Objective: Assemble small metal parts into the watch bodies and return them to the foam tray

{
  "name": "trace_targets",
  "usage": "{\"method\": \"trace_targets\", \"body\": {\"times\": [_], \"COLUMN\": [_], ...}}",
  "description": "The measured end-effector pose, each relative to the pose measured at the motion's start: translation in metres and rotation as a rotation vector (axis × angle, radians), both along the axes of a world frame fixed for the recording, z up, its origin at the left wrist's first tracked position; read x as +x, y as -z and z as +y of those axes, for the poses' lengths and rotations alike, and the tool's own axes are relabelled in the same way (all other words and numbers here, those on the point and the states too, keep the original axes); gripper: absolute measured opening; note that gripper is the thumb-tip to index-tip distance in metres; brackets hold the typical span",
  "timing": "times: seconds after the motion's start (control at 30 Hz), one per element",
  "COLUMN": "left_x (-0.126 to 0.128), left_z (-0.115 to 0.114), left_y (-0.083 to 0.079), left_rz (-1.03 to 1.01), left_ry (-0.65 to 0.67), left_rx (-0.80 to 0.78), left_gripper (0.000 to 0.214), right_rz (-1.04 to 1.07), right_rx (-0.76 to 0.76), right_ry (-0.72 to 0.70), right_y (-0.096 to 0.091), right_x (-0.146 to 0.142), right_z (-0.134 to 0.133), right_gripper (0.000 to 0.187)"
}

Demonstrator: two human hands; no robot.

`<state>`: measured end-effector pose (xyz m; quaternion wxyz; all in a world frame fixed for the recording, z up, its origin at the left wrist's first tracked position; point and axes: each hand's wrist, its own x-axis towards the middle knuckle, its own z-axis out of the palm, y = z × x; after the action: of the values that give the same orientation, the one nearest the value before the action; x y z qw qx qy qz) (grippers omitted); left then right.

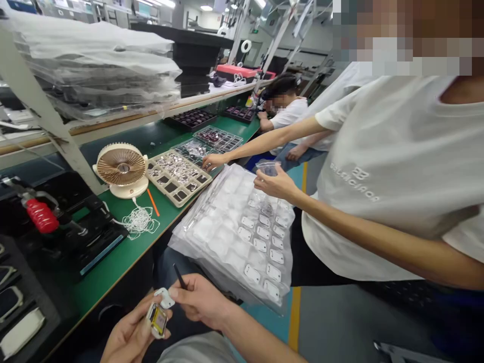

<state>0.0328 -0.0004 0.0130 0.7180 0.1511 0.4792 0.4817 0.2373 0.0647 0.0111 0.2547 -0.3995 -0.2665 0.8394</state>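
My left hand (130,330) is closed around a small open electronic device (158,322) with a pale rim and a yellow part inside. At the device's upper end, the thumb and fingertips of my right hand (204,301) pinch a small white cover plate (165,298). A thin black pen-like tool (179,276) sticks up from between the fingers of that same hand; its exact kind cannot be made out. Just beyond my hands lies a plastic-wrapped tray (215,229) with several white plates (260,245) in its pockets.
A co-worker (378,176) stands at the right, one hand over a beige parts tray (179,201), the other holding a small clear bag (266,168). On the green bench (124,257) are a fan (123,169), a tangled white cable (139,222) and a red-handled clamp fixture (41,214).
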Motion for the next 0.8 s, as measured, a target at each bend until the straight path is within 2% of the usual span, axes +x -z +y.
{"method": "trace_targets", "body": {"times": [0.13, 0.2, 0.27, 0.4, 0.5, 0.6, 0.8], "left_x": [-0.003, -0.004, -0.007, -0.014, -0.019, -0.021, -0.023], "left_z": [0.001, 0.003, 0.006, 0.004, 0.0, -0.002, -0.003], "left_y": [-0.009, -0.013, -0.015, -0.012, -0.007, -0.004, -0.006], "left_rz": [-0.078, -0.112, -0.11, 0.004, 0.098, 0.129, 0.139], "left_ry": [0.031, 0.015, -0.04, -0.178, -0.18, -0.142, -0.121], "left_rx": [0.074, 0.099, 0.133, 0.206, 0.264, 0.315, 0.338], "left_gripper": [0.051, 0.048, 0.046, 0.047, 0.048, 0.049, 0.047], "right_rz": [0.026, -0.016, -0.107, -0.302, -0.373, -0.379, -0.323], "right_rx": [-0.028, 0.06, 0.313, 0.979, 1.267, 1.359, 1.364], "right_ry": [-0.086, -0.076, -0.022, 0.029, -0.024, -0.038, -0.074], "right_y": [-0.003, -0.008, -0.017, -0.036, -0.04, -0.037, -0.034], "right_x": [-0.004, -0.009, -0.012, -0.017, -0.022, -0.027, -0.031], "right_z": [0.013, 0.017, 0.018, 0.01, 0.005, 0.005, 0.007], "right_gripper": [0.05, 0.046, 0.036, 0.013, 0.02, 0.025, 0.03]}}
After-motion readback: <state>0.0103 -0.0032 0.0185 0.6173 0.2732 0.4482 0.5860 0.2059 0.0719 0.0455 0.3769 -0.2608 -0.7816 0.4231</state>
